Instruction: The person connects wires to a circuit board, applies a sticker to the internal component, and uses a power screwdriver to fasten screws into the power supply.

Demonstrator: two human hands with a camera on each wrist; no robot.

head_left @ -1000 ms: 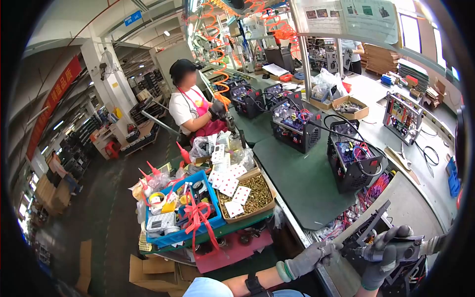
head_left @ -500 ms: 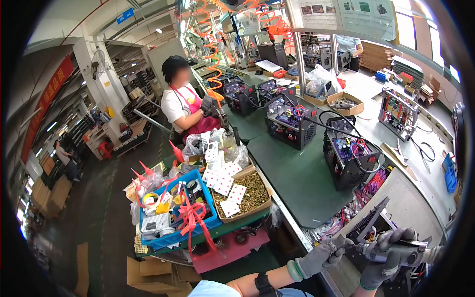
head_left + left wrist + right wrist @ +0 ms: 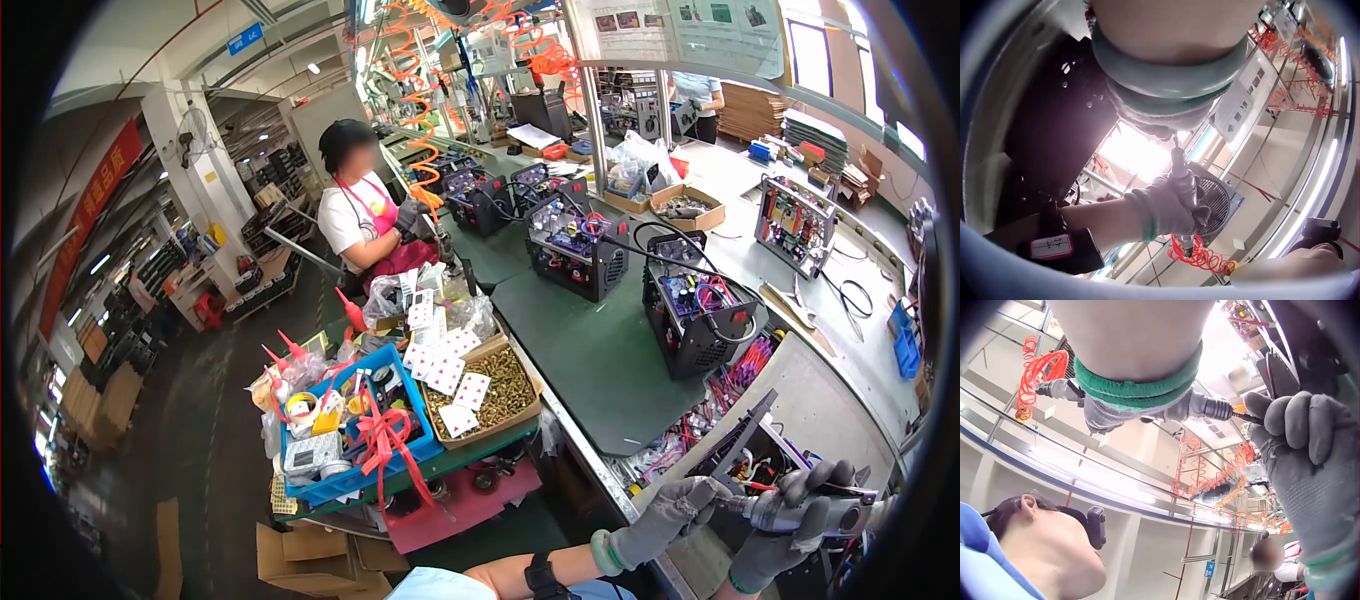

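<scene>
My gloved right hand [image 3: 785,525] grips a grey air screwdriver [image 3: 850,517] by its body, held sideways over the bench edge. In the right wrist view the slim bit [image 3: 1246,417] runs from the driver's collar to my gloved left hand [image 3: 1307,447]. Thumb and fingertips of that hand pinch the bit's end, hiding its tip. Left of the driver in the head view is the same left hand [image 3: 670,520], palm partly turned up. Behind the hands stands an open black chassis [image 3: 735,440] with wires inside, partly covered by them.
Several open black power units [image 3: 700,300] stand along the green mat [image 3: 570,370]. Beside the bench are a blue crate [image 3: 400,465] of supplies and a cardboard box [image 3: 505,385] of brass fasteners with playing cards on top. Another worker [image 3: 365,210] sits across, under orange coiled hoses.
My left hand has come right to the driver's nose, its fingers now at the bit. The right hand keeps its hold on the driver. The head view has turned slightly to the right.
</scene>
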